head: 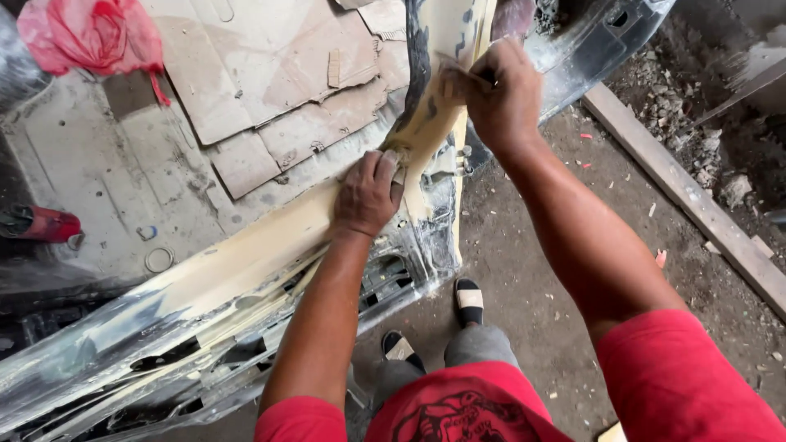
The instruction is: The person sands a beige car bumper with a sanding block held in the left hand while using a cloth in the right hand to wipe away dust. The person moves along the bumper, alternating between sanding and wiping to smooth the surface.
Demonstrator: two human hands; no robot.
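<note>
Filler-coated car body panel [246, 262] is lying across the left and middle of the view, running from the lower left corner up toward the top centre, its long edge smeared with pale yellow putty and its lower part showing dark, glossy metal with cut-outs. Left hand [368, 195] is pressing down flat on the yellow strip near the middle of the panel, fingers bent and close together over a small pale piece, seemingly a scrap of sandpaper, though most of it is hidden under the palm. Right hand [501, 98] is working higher up on the same panel, fingers curled tightly around a thin flat tool [465, 74], apparently a scraper or spreader, whose blade is touching the putty; only a short part of it is showing beyond the fist. Both forearms are reaching forward from red sleeves [688, 385]. Sheets of worn cardboard [270, 90] are lying on the surface beyond the panel, and a crumpled red plastic bag [86, 33] is sitting at the upper left. Below, two feet in black-and-white sandals [469, 299] are standing on a dirt floor [557, 278] scattered with chips, and a wooden plank [696, 205] is running diagonally along the right.
</note>
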